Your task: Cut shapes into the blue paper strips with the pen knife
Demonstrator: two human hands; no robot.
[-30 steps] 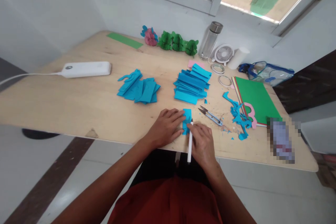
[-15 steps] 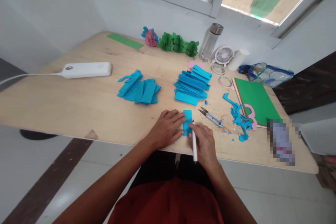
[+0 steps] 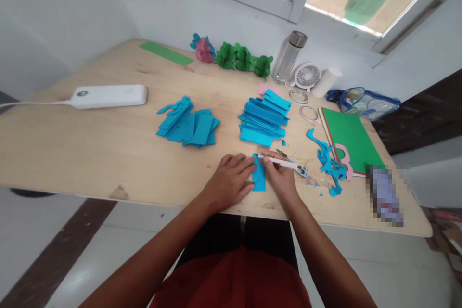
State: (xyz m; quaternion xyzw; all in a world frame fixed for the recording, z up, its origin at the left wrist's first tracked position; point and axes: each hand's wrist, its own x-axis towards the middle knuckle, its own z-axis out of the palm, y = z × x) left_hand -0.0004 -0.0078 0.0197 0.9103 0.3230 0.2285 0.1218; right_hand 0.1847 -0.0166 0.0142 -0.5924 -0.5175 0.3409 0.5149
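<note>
A broad, pale wooden table [image 3: 90, 149] is covered towards its right end by a stack of coloured paper sheets topped with green [image 3: 352, 137]. Behind the stack, a transparent plastic pouch with blue trim [image 3: 377, 104] is set down; its blue patch is too blurred to be read. At the left, a long white plastic device [image 3: 110, 96] is joined to a white cable and marked with a dark round spot, any lettering on it too small to be made out. Two piles of blue paper pieces are seen mid-table, a fanned left pile [image 3: 195, 127] and a thicker right pile [image 3: 265, 118]. Nearer the front edge, the left hand [image 3: 233, 178] is laid flat, fingers together, against the left side of a narrow blue paper strip [image 3: 259, 182], which is held down on the table. By the right hand [image 3: 279, 175], a slim white pen [image 3: 279, 160] is gripped, its dark tip brought to the strip's top end. Steel thread snips with a light-blue handle [image 3: 302, 171] are partly hidden behind the pen. On the strip's lower half, a thin, dark curved line is drawn.
</note>
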